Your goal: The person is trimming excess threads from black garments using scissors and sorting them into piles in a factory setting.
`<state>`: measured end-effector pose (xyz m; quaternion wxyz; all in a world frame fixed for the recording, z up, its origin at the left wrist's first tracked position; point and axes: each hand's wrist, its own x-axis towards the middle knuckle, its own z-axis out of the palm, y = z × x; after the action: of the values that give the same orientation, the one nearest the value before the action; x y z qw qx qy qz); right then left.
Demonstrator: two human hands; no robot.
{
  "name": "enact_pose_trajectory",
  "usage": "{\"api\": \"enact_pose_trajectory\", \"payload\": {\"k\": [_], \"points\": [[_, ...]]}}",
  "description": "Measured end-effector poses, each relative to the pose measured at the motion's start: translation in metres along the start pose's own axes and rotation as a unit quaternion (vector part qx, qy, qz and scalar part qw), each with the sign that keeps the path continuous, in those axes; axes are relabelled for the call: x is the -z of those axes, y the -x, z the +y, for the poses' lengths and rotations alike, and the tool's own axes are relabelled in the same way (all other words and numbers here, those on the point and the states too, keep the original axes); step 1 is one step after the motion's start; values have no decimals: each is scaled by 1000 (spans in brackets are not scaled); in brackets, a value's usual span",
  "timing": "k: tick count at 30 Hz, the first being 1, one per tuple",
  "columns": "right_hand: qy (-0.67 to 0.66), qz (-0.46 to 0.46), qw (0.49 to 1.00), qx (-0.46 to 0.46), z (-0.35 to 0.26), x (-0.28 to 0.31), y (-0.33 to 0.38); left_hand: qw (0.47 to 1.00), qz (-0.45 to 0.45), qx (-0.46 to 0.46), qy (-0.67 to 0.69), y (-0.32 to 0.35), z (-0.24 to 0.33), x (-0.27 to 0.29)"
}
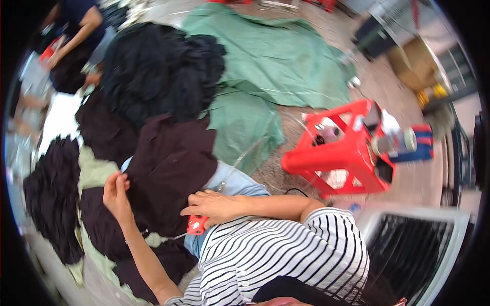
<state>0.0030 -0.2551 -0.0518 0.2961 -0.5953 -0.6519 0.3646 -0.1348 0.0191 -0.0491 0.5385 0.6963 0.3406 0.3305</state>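
The right hand (214, 205) bends over a small red gadget (197, 225) at the lap, a finger reaching over the dark cloth (171, 158); whether it grips the gadget, I cannot tell. The left hand (117, 196) is raised, fingertips drawn narrow by the cloth's left edge; a pinch cannot be confirmed. The cloth lies between and beyond both hands, its longer direction seeming to run away from the body, both hands similarly near. Rightward stands a red stool (352, 153); farther ahead, a black pile (158, 66), then a green sheet (275, 61).
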Motion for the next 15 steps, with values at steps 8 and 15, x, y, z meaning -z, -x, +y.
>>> {"api": "enact_pose_trajectory", "payload": {"k": [8,15], "points": [[304,554,757,-165,22,57,136,995,28,-50,78,-22,-20,-27],[557,569,362,-485,48,73,299,997,42,-36,48,-29,-35,-26]]}}
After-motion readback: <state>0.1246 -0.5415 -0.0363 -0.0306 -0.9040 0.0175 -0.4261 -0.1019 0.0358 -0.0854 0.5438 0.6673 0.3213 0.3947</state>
